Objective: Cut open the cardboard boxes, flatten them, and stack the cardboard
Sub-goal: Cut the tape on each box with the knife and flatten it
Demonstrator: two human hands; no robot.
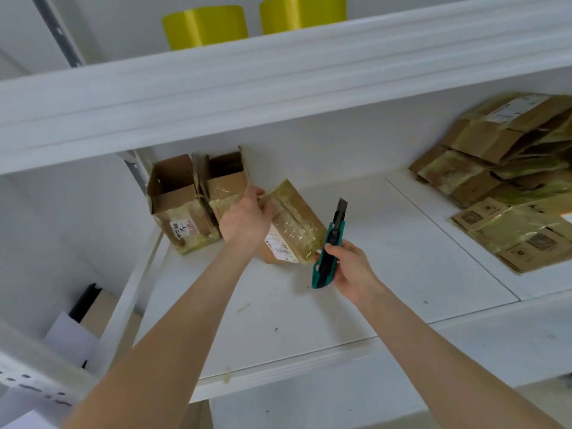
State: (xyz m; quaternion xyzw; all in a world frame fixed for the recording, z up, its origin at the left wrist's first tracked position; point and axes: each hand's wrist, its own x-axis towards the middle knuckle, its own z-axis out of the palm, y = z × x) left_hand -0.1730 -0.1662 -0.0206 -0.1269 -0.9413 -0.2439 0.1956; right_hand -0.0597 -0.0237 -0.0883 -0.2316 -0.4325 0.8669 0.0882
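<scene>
A small taped cardboard box (294, 224) with a white label lies tilted on the white shelf (387, 258). My left hand (246, 219) grips its upper left edge. My right hand (348, 269) holds a green utility knife (329, 252) just right of the box, with the blade out and pointing up. Two opened boxes (188, 205) stand behind my left hand at the shelf's back left. A stack of flattened cardboard (507, 181) lies on the right of the shelf.
An upper shelf (278, 82) hangs over the work area and carries two yellow rolls (205, 26). Small tape scraps (243, 308) dot the shelf near its front edge. Below left, white sheets and a dark object (83, 305) sit on a lower level.
</scene>
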